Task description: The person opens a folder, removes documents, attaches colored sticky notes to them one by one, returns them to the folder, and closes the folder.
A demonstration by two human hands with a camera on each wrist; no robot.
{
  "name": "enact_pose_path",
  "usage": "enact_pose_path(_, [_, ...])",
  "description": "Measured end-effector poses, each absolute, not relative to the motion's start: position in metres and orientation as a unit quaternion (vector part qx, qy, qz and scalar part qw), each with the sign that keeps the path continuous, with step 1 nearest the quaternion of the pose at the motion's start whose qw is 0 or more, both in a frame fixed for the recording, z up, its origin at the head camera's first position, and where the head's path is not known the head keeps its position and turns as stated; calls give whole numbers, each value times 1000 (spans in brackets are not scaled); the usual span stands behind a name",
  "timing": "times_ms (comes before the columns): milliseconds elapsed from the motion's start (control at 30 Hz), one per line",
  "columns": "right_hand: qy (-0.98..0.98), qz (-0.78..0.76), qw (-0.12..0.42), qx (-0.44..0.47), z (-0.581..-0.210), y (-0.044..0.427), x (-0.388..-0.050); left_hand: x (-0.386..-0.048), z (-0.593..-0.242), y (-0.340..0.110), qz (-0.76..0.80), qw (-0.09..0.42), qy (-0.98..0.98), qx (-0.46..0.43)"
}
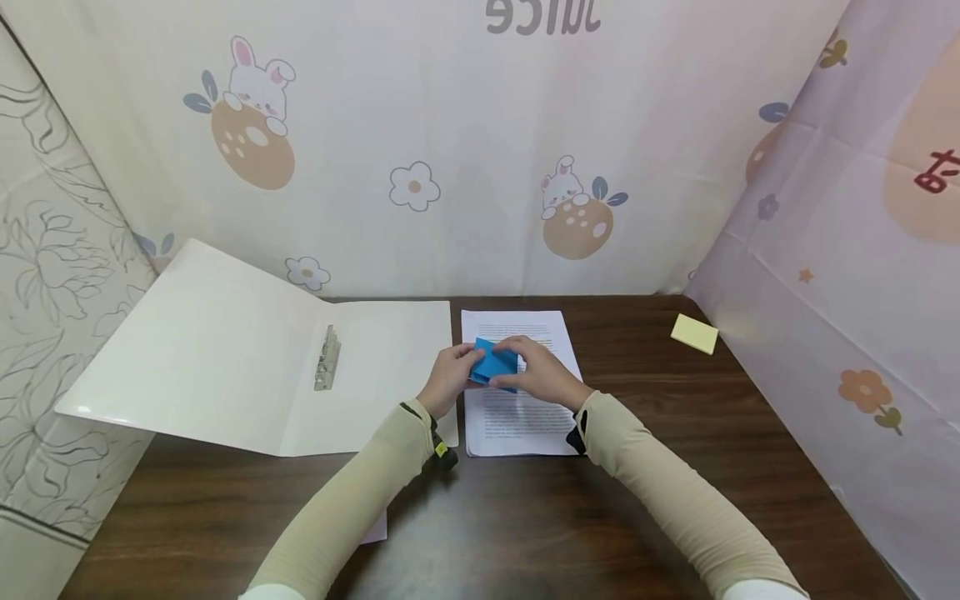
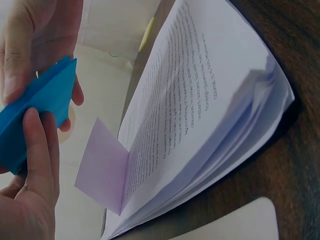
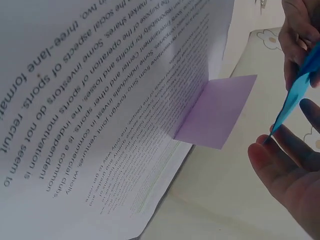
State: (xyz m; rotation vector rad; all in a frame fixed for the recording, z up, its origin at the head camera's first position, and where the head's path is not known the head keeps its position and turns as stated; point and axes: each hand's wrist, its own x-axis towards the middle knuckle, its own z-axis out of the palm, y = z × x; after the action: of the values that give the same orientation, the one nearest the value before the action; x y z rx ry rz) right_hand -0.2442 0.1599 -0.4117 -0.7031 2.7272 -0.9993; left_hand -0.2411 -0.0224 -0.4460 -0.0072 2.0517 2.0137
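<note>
The blue sticky-note pad [image 1: 493,363] is located in the air above the stack of printed pages [image 1: 517,429], gripped by both hands. Left hand [image 1: 450,373]: the thumb lies on the upper face and the fingers support the underside, pinching the pad at its left side. Right hand [image 1: 543,375]: the fingertips pinch a corner of a blue sheet, which curves away from the pad; I cannot tell exactly how its remaining fingers bear on the paper.

A purple sticky note [image 2: 102,167] stands tilted up from the printed top page. To the left of the stack, the white ring binder [image 1: 382,358] lies open on the wooden table [image 1: 525,517], its metal clip [image 1: 327,360] exposed. The yellow sticky-note pad [image 1: 694,333] lies well apart, near the table's far right corner. A pale purple item [image 1: 377,530] is partly hidden beneath the left sleeve [image 1: 352,500].
</note>
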Motion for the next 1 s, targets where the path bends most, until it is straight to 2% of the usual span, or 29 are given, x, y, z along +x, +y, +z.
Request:
enact_pose_path(233, [905,-339,71,-247,-416,161,-245,-240,-445,-24,695,132,706,-5])
enact_pose_path(633, [918,-328,-24,-220,-414,162,-247,-243,-445,-25,708,147,690,36])
enact_pose_path(833, [911,-353,-37,-209,-414,162,-247,-242,-445,-27,711,155,684,52])
enact_pose_path(1000, [908,-363,-20,-207,-414,165,-251,-240,-444,-27,672,130,728,46])
